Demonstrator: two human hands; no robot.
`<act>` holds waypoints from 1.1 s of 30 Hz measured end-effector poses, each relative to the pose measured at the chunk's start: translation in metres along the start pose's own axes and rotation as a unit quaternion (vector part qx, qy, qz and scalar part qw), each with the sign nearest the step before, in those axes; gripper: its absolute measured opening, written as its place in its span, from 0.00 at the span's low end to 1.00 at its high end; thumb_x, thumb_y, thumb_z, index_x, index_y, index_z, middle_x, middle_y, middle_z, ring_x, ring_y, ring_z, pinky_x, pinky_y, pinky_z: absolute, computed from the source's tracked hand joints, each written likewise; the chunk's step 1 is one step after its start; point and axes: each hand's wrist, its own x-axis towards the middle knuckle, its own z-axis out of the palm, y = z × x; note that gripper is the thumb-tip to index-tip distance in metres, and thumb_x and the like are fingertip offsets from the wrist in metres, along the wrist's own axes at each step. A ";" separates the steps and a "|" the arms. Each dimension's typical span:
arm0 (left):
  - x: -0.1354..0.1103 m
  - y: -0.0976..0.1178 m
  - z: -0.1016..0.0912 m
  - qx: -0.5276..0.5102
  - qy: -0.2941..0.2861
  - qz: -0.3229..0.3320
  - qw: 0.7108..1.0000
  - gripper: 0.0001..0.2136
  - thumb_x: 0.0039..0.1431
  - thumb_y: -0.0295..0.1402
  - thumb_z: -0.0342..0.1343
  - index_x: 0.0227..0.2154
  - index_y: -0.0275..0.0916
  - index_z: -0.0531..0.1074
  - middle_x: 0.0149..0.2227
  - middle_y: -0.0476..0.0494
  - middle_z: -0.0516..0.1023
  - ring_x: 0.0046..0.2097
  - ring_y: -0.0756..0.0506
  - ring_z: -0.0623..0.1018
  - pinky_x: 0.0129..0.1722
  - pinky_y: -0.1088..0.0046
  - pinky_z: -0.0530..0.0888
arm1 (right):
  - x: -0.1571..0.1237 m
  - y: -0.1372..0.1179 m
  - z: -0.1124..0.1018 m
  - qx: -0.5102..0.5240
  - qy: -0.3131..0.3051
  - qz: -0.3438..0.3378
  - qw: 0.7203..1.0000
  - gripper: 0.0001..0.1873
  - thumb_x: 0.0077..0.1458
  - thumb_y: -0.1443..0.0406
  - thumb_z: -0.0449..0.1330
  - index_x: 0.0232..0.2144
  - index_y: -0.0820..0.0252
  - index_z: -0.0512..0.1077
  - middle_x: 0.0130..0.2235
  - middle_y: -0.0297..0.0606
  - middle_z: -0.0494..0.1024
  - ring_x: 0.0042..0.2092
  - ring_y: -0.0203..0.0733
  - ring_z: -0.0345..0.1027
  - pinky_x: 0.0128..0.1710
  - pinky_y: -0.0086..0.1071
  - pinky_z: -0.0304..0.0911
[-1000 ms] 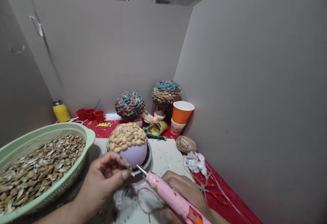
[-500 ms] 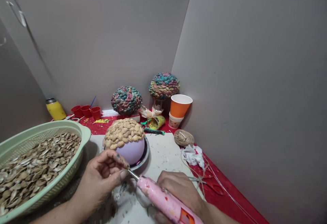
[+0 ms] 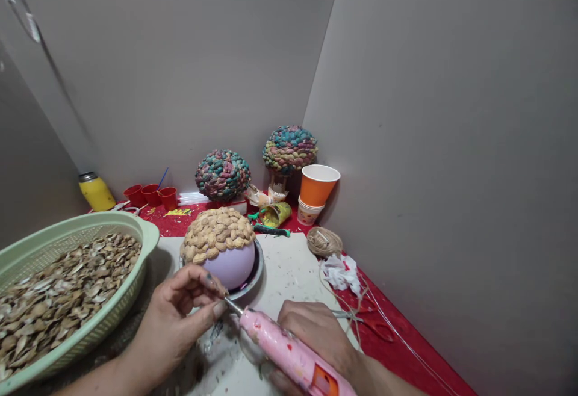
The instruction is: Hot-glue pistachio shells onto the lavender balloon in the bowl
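A second ago the metal tip of the pink gun [image 3: 286,343] stood apart from the left hand [image 3: 180,315], pointing at the ball [image 3: 229,266]; now it meets that hand's fingertips, much as it did half a second ago. The left hand has thumb and forefinger pinched nearly together on a small shell [image 3: 223,292], mostly hidden now though its end stuck out plainly earlier; the other fingers curl loosely behind. The right hand [image 3: 316,333] is wrapped round the body of the gun, its lower fingers partly out of sight beneath. The ball has not left its dish [image 3: 259,271], just beyond the left fingertips: tan shells cover its upper part, and the bare lilac side faces the person. The view has tipped downward, so the shelves at the top have gone, while the basket [image 3: 151,236] of loose shells on the left, the twine [image 3: 325,242] and the white bag [image 3: 341,274] on the right lie as they were on the worktop [image 3: 419,360]. At the back, two painted balls, one low [image 3: 223,174] and one raised [image 3: 289,148], keep their places beside the orange cup [image 3: 318,188]. As for lettering, the small cup [image 3: 309,213] under it carries printed marks, too small for me to read.
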 end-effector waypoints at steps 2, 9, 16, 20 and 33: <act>0.000 0.000 0.000 0.005 0.000 0.001 1.000 0.08 0.49 0.28 0.66 0.29 0.38 0.72 0.31 0.48 0.78 0.32 0.50 0.76 0.34 0.78 0.75 | 0.002 -0.001 -0.001 -0.018 -0.011 -0.001 1.000 0.22 0.68 0.56 0.42 0.23 0.55 0.61 0.17 0.30 0.60 0.19 0.37 0.53 0.20 0.34 0.43; -0.001 0.005 0.004 0.004 0.013 0.009 1.000 0.08 0.47 0.28 0.67 0.28 0.37 0.73 0.29 0.48 0.79 0.31 0.50 0.77 0.32 0.79 0.75 | -0.001 0.001 0.001 -0.039 -0.016 0.003 0.999 0.22 0.66 0.55 0.46 0.21 0.56 0.59 0.18 0.29 0.59 0.19 0.35 0.53 0.20 0.32 0.44; 0.001 0.006 0.005 0.005 0.020 0.022 1.000 0.08 0.46 0.26 0.67 0.27 0.38 0.73 0.28 0.49 0.78 0.30 0.50 0.77 0.31 0.79 0.76 | -0.008 0.004 0.005 -0.033 -0.012 0.005 0.999 0.21 0.65 0.56 0.47 0.21 0.55 0.58 0.18 0.29 0.59 0.19 0.35 0.52 0.20 0.33 0.43; 0.002 0.005 0.005 0.004 0.027 0.023 0.999 0.08 0.46 0.25 0.67 0.28 0.38 0.73 0.29 0.49 0.79 0.31 0.50 0.78 0.32 0.79 0.76 | -0.006 0.004 0.005 -0.028 -0.002 0.002 1.000 0.22 0.67 0.55 0.45 0.21 0.55 0.57 0.18 0.29 0.60 0.19 0.35 0.53 0.20 0.33 0.43; 0.001 0.003 0.001 0.001 0.035 0.036 0.999 0.10 0.46 0.25 0.67 0.30 0.39 0.73 0.29 0.50 0.81 0.31 0.50 0.80 0.34 0.80 0.78 | 0.003 0.002 0.001 -0.050 0.009 0.006 0.999 0.26 0.68 0.55 0.42 0.19 0.56 0.59 0.16 0.30 0.62 0.17 0.34 0.55 0.18 0.32 0.45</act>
